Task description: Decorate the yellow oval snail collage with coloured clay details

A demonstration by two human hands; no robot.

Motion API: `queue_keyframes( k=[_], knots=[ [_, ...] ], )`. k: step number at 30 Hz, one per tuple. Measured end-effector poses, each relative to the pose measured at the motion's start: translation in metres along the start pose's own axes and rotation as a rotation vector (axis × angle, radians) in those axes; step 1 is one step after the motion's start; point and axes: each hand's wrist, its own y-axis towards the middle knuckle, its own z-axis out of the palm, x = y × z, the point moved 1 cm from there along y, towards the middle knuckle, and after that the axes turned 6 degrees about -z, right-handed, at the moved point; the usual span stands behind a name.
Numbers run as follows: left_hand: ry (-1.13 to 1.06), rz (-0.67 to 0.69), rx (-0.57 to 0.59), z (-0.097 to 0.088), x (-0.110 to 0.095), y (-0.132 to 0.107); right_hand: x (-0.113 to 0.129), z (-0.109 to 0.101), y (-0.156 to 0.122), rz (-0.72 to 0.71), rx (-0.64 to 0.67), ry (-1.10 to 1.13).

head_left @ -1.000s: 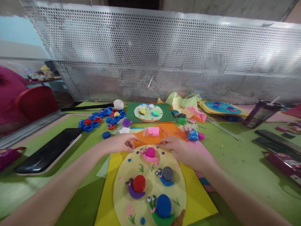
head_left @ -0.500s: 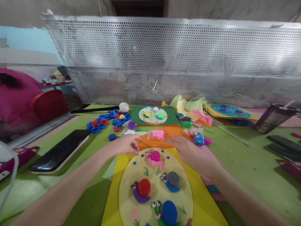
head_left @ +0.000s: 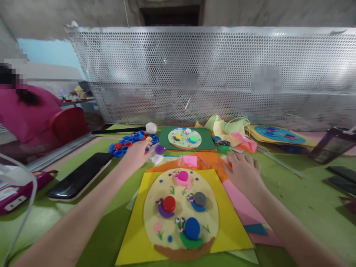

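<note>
A yellow sheet with a cream round snail picture (head_left: 180, 218) lies before me; its snails have bottle-cap shells in pink, red, grey and blue. My left hand (head_left: 138, 152) reaches past its far left corner, fingers apart, over the edge of a pile of blue and red bottle caps (head_left: 119, 152). Purple clay (head_left: 160, 149) in a clear wrapper is close to its fingertips. My right hand (head_left: 245, 170) hovers palm down with spread fingers beyond the far right corner, hiding the bagged clay beneath it. A packet of pink clay (head_left: 190, 161) rests between the hands.
A black phone (head_left: 80, 176) lies at left. At the back are a smaller snail picture on green card (head_left: 164, 142), crumpled paper (head_left: 219, 126) and a blue round picture (head_left: 278, 134). A dark cup (head_left: 328, 146) stands right. A person in pink (head_left: 30, 111) sits at far left.
Both hands have moved apart from above the picture's far edge: the left toward the caps, the right over the bagged clay. The picture's lower edge has come into view.
</note>
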Motion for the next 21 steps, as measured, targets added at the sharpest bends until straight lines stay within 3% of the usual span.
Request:
queue_keyframes(
  k=[6, 13, 17, 21],
  knots=[
    [0.139, -0.075, 0.105, 0.021, 0.007, -0.003, -0.01, 0.01, -0.002, 0.048, 0.046, -0.022],
    [0.015, -0.035, 0.105, 0.013, -0.003, -0.005, -0.011, 0.025, 0.014, -0.224, 0.025, 0.282],
    [-0.136, 0.054, -0.017, 0.004, -0.023, -0.014, 0.006, 0.002, 0.009, -0.277, -0.041, 0.439],
    [-0.252, 0.19, -0.1, 0.002, -0.06, -0.046, 0.034, -0.033, -0.012, -0.372, 0.064, 0.578]
  ],
)
